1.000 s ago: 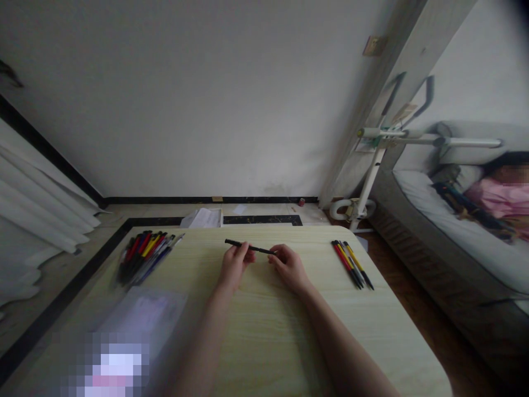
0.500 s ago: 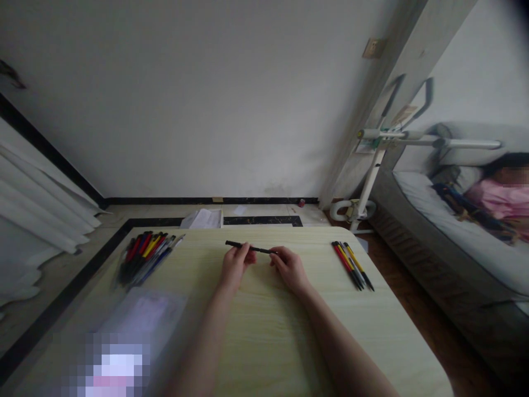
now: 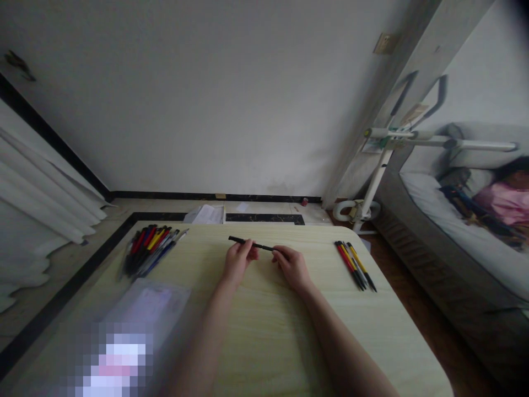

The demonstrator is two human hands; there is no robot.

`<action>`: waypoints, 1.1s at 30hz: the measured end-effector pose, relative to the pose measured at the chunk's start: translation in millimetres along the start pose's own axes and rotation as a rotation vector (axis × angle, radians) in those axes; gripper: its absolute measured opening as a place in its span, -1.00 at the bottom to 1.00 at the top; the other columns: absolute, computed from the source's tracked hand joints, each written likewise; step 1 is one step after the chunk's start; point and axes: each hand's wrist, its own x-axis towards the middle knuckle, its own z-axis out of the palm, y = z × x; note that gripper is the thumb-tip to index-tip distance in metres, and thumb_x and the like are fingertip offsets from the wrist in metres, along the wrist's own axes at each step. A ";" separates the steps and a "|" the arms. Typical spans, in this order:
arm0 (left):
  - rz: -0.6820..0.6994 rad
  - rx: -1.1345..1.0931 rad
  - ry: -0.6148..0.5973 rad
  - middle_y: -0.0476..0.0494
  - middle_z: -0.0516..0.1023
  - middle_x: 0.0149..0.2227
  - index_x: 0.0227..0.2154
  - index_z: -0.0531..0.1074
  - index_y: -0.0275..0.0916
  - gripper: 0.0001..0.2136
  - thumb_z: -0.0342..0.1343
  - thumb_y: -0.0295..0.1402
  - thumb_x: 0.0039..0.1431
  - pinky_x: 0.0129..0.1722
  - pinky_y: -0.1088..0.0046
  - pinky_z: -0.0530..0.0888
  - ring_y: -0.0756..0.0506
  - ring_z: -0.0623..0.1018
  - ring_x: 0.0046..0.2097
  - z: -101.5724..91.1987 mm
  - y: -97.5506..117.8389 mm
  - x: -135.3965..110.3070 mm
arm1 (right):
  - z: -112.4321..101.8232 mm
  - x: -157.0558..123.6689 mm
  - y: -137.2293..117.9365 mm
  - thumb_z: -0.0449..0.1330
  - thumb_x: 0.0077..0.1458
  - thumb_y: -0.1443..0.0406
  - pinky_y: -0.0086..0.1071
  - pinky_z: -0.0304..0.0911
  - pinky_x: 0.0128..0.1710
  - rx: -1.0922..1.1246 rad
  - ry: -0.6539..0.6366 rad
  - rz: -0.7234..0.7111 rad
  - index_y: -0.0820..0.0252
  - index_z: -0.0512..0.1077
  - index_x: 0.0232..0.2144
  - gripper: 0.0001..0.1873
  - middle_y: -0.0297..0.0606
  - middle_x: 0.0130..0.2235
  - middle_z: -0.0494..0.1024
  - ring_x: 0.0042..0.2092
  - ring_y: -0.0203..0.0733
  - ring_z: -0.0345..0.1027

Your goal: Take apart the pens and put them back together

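Note:
Between my two hands a slim black pen (image 3: 263, 246) is held above the middle of the table, tilted a little down to the right. My left hand (image 3: 238, 258) pinches it near its middle, and its thicker left end sticks out past the fingers. The fingers of my right hand (image 3: 291, 266) are closed on the pen's right end, hiding the tip. A pile of many-coloured pens (image 3: 151, 248) lies at the table's far left. Over on the right, several red, yellow, silver and black pens (image 3: 354, 264) lie side by side.
A clear plastic packet (image 3: 163, 300) lies on the wooden table (image 3: 264, 342) at the front left, partly blurred out. Beyond the table's far edge is a box with papers (image 3: 208, 214). White exercise equipment (image 3: 375, 182) and a sofa with a person in pink (image 3: 506, 201) are at the right.
The view has shifted slightly, so the background sits a little further right. Both hands keep hold of the black pen in almost the same pose.

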 end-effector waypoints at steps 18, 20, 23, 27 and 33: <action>-0.005 -0.005 -0.006 -0.08 0.44 -0.53 -0.41 0.40 -0.36 -0.74 0.15 -0.24 -0.11 -0.45 0.49 0.38 0.03 0.44 -0.48 0.8 1.6 -1.2 | 1.7 0.0 -0.4 0.06 0.00 0.17 -0.48 0.15 -0.55 0.065 0.030 0.014 0.23 0.34 -0.28 -0.72 -0.29 -0.52 0.45 -0.53 -0.31 0.26; -0.009 0.001 -0.010 -0.09 0.45 -0.53 -0.42 0.40 -0.36 -0.73 0.15 -0.24 -0.11 -0.44 0.49 0.38 0.03 0.44 -0.48 1.3 2.4 -1.7 | 2.0 -0.1 0.5 0.05 0.01 0.16 -0.49 0.13 -0.57 0.068 0.029 0.017 0.22 0.34 -0.29 -0.73 -0.29 -0.53 0.45 -0.54 -0.32 0.24; -0.015 0.021 -0.001 -0.09 0.45 -0.53 -0.42 0.40 -0.36 -0.72 0.16 -0.22 -0.13 -0.45 0.48 0.38 0.02 0.44 -0.49 1.8 3.1 -2.1 | 2.6 -0.2 1.6 0.04 0.01 0.15 -0.48 0.14 -0.57 0.069 0.030 0.019 0.22 0.33 -0.32 -0.74 -0.29 -0.53 0.44 -0.55 -0.32 0.23; -0.002 0.028 -0.004 -0.09 0.45 -0.54 -0.42 0.41 -0.36 -0.71 0.16 -0.21 -0.13 -0.45 0.48 0.38 0.03 0.44 -0.50 1.5 2.2 -1.5 | 3.2 -0.1 2.8 0.04 0.01 0.15 -0.47 0.15 -0.55 0.079 0.028 0.017 0.23 0.33 -0.35 -0.74 -0.28 -0.52 0.44 -0.54 -0.32 0.23; 0.011 0.015 -0.005 -0.09 0.45 -0.54 -0.42 0.41 -0.37 -0.72 0.16 -0.22 -0.13 -0.45 0.48 0.38 0.03 0.44 -0.49 0.5 1.1 -0.2 | 2.4 0.2 2.8 0.04 0.02 0.18 -0.49 0.14 -0.56 0.073 0.021 0.013 0.23 0.34 -0.37 -0.78 -0.27 -0.50 0.47 -0.54 -0.33 0.24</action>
